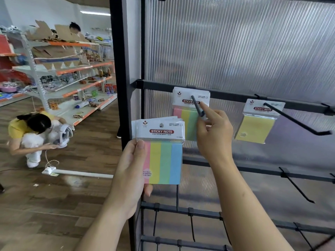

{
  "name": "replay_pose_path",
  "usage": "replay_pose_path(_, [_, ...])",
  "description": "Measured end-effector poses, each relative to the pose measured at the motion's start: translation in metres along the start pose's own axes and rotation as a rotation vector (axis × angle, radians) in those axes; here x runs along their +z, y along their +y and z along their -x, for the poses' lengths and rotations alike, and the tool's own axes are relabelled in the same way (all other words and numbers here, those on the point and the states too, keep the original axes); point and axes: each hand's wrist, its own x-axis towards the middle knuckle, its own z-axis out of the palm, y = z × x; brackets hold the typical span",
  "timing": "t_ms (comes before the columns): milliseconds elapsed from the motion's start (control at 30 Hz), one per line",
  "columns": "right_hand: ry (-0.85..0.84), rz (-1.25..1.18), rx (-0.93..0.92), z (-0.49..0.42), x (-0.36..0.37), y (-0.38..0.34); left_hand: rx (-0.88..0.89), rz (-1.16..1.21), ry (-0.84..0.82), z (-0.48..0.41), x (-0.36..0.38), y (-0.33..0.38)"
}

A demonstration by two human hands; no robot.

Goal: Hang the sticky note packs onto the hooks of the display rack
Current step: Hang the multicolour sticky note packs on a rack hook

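My left hand (pixel 131 169) grips a stack of several four-colour sticky note packs (pixel 164 156) by its left edge, held upright in front of the black display rack (pixel 181 86). My right hand (pixel 213 131) pinches the tip of a black hook (pixel 196 105) on the upper bar. Multicolour packs (pixel 186 113) hang on that hook behind my fingers. To the right, a yellow sticky note pack (pixel 255 127) hangs on a second long hook (pixel 297 122).
Bare hooks (pixel 297 187) stick out from the lower bars (pixel 253 171) at right. A ribbed translucent panel (pixel 235 42) backs the rack. At left, a person crouches on the wooden floor (pixel 54 196) near store shelves (pixel 72 69); another person stands behind them.
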Motion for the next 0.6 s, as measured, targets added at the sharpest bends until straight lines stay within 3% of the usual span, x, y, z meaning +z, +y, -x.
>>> replay_pose_path(133, [0.018, -0.077, 0.027, 0.023, -0.013, -0.005, -0.012, -0.013, -0.020, 0.002, 0.003, 0.001])
replay_pose_path(300, [-0.314, -0.388, 0.006, 0.057, -0.025, -0.016, -0.021, 0.006, -0.037, 0.003, 0.008, -0.002])
replay_pose_path(600, [-0.218, -0.320, -0.061, 0.069, -0.032, -0.020, -0.009, 0.050, -0.083, 0.005, 0.007, -0.005])
